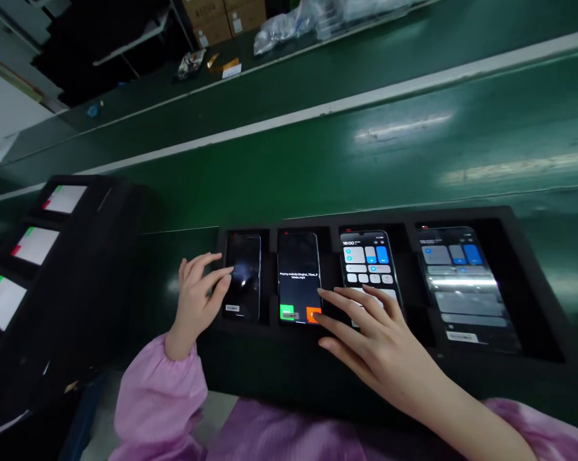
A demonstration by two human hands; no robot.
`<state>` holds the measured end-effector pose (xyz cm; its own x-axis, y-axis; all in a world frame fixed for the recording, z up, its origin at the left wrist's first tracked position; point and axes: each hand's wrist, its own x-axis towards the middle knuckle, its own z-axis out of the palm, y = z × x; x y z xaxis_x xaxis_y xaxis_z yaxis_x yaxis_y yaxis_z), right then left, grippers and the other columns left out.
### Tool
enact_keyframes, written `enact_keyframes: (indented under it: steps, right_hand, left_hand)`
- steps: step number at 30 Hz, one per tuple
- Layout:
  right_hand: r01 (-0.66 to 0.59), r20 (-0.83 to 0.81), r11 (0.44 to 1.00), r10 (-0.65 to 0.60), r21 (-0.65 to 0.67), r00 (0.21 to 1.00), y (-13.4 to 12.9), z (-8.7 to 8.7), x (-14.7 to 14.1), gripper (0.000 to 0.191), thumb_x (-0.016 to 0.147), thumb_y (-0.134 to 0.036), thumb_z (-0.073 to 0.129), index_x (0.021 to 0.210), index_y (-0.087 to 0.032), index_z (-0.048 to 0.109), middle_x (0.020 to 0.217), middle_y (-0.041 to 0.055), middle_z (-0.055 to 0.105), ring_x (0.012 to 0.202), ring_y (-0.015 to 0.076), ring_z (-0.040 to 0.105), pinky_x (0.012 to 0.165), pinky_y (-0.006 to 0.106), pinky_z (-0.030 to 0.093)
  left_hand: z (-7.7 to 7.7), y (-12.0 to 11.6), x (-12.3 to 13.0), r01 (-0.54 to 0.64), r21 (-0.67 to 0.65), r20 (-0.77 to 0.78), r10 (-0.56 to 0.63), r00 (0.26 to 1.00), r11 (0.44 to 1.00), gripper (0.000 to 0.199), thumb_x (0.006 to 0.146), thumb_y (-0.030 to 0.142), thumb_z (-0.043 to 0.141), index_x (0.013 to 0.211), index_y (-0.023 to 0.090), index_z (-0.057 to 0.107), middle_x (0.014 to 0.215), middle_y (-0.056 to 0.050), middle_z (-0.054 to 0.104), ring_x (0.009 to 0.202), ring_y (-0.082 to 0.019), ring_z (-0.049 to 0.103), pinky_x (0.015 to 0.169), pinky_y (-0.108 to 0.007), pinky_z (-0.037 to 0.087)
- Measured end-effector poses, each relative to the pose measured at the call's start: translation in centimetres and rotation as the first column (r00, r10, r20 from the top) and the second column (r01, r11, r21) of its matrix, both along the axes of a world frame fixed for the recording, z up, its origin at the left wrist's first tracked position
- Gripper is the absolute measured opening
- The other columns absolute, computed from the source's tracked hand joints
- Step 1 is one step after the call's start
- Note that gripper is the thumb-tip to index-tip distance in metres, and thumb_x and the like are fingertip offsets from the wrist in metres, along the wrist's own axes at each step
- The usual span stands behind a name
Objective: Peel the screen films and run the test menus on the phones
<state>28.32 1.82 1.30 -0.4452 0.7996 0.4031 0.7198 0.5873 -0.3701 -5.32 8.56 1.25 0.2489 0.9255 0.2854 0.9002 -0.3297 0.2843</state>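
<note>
Several smartphones lie face up in a row of slots in a black foam tray (481, 212). Over the left edge of the leftmost phone (245, 282), which has a dark screen, my left hand (197, 291) hovers or touches with fingers apart. The second phone (298, 262) shows white text, a green box and an orange box. My right hand (373, 326) is open, one fingertip at the orange box. Its other fingers cover the lower part of the third phone (366, 259), whose screen shows a control panel. A fourth phone (462, 288) shows a dimmer panel and glare.
At the left, another black tray (111, 218) holds several phones with white screens (35, 245) and red and green corners. Behind runs a green bench surface (250, 173) with a pale rail (289, 128). Plastic bags (313, 22) and cardboard boxes (224, 19) are at the back.
</note>
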Motion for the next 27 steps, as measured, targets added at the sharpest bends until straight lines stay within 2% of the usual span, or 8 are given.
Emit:
enact_keyframes:
  steps: [4,10,14,18,20,23,25,27]
  right_hand:
    - [-0.011,0.006,1.0,0.011,-0.015,1.0,-0.3,-0.6,-1.5,0.034,0.115,-0.039,0.045,0.114,-0.025,0.075,0.14,0.0048,0.069,0.127,0.0258,0.06,0.109,0.048,0.037]
    - [0.009,-0.056,1.0,-0.01,-0.009,0.998,-0.5,-1.4,-4.3,0.036,0.114,-0.042,0.045,0.115,-0.023,0.075,0.145,0.0053,0.066,0.128,0.0261,0.059,0.116,0.051,0.032]
    - [0.029,-0.081,0.999,-0.028,0.013,0.996,-0.8,-1.2,-3.5,0.028,0.113,-0.038,0.051,0.115,-0.023,0.075,0.137,0.0053,0.071,0.124,0.0238,0.06,0.117,0.047,0.033]
    - [0.125,-0.069,0.992,-0.125,-0.009,0.99,-0.9,-0.4,-1.5,0.023,0.111,-0.035,0.056,0.113,-0.024,0.075,0.129,0.0078,0.074,0.124,0.0241,0.059,0.113,0.045,0.037]
    - [0.161,-0.077,0.987,-0.162,-0.023,0.984,-0.9,-0.3,-0.8,0.023,0.112,-0.035,0.054,0.113,-0.024,0.075,0.126,0.0084,0.074,0.123,0.0241,0.06,0.112,0.045,0.039]
    - [0.188,-0.095,0.982,-0.189,-0.019,0.977,-1.1,-0.7,-0.3,0.026,0.113,-0.034,0.051,0.114,-0.023,0.074,0.124,0.0092,0.073,0.12,0.0238,0.061,0.11,0.047,0.043]
    - [0.211,-0.11,0.977,-0.211,-0.006,0.971,-1.4,-1.0,-0.2,0.028,0.113,-0.035,0.049,0.113,-0.023,0.075,0.123,0.0092,0.073,0.118,0.0239,0.062,0.11,0.048,0.044]
    - [0.227,-0.133,0.974,-0.224,0.008,0.965,-1.6,-1.2,-0.2,0.03,0.113,-0.035,0.048,0.112,-0.023,0.076,0.122,0.0086,0.073,0.116,0.0233,0.062,0.11,0.048,0.045]
  left_hand:
    - [0.1,-2.1,-0.3,0.035,0.034,0.041,-0.036,0.998,0.999,0.028,0.107,0.039,0.053,0.121,0.029,0.076,0.13,-0.008,0.073,0.13,-0.026,0.065,0.127,-0.057,0.034]
    - [-0.2,-1.5,0.4,0.069,0.043,0.041,-0.071,0.997,0.997,0.026,0.103,0.032,0.061,0.127,0.029,0.072,0.13,-0.006,0.074,0.128,-0.027,0.066,0.129,-0.055,0.032]
    - [0.6,-1.9,1.7,0.175,0.033,0.02,-0.176,0.984,0.984,0.032,0.101,0.028,0.063,0.133,0.029,0.066,0.129,-0.006,0.073,0.127,-0.026,0.066,0.132,-0.054,0.028]
    - [1.6,-2.2,3.7,0.324,-0.003,-0.019,-0.324,0.946,0.946,0.039,0.099,0.027,0.064,0.138,0.029,0.064,0.129,-0.008,0.072,0.125,-0.027,0.065,0.135,-0.058,0.019]
    - [2.0,-1.1,5.0,0.338,0.001,-0.05,-0.338,0.94,0.941,0.04,0.1,0.032,0.063,0.139,0.032,0.065,0.127,-0.008,0.07,0.121,-0.03,0.064,0.134,-0.062,0.019]
    - [1.9,2.5,7.5,0.331,-0.005,-0.131,-0.329,0.935,0.944,0.036,0.103,0.043,0.057,0.135,0.034,0.071,0.125,-0.01,0.069,0.115,-0.034,0.061,0.13,-0.075,0.016]
    - [1.4,5.3,9.3,0.33,-0.038,-0.156,-0.332,0.93,0.943,0.036,0.105,0.047,0.051,0.123,0.03,0.078,0.125,-0.011,0.067,0.116,-0.037,0.06,0.126,-0.084,0.009]
    - [0.7,7.7,10.8,0.328,-0.07,-0.131,-0.335,0.933,0.942,0.038,0.105,0.05,0.051,0.105,0.027,0.082,0.125,-0.01,0.065,0.123,-0.039,0.058,0.124,-0.085,0.005]
